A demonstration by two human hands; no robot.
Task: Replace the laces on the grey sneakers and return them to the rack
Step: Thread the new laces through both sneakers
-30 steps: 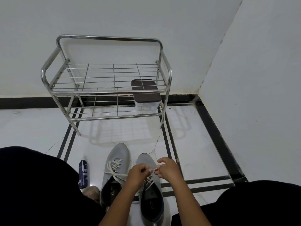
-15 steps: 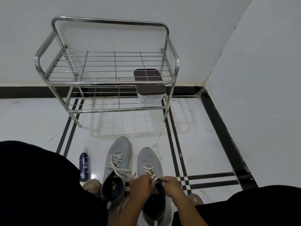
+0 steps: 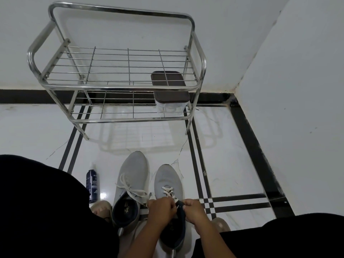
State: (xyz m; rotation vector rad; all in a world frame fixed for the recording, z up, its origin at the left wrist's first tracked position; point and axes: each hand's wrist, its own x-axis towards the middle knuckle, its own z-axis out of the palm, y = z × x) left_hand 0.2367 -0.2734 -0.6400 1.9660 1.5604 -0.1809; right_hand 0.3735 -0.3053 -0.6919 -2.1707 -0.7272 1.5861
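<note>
Two grey sneakers stand side by side on the floor in front of me, toes pointing at the rack. The left sneaker has white laces lying loosely across its tongue. The right sneaker has white laces threaded through its eyelets. My left hand and my right hand sit close together over the right sneaker's tongue, fingers curled, each pinching a lace end. The steel two-shelf rack stands against the wall beyond the sneakers.
A clear box with a brown lid sits on the rack's lower shelf at the right. A dark blue spray bottle stands on the floor left of the sneakers. My dark-clothed knees flank the shoes. A wall closes in on the right.
Both hands dropped from above the right sneaker's laces down to its tongue and drew nearer to me. The view tilted, so the rack appears higher and larger.
</note>
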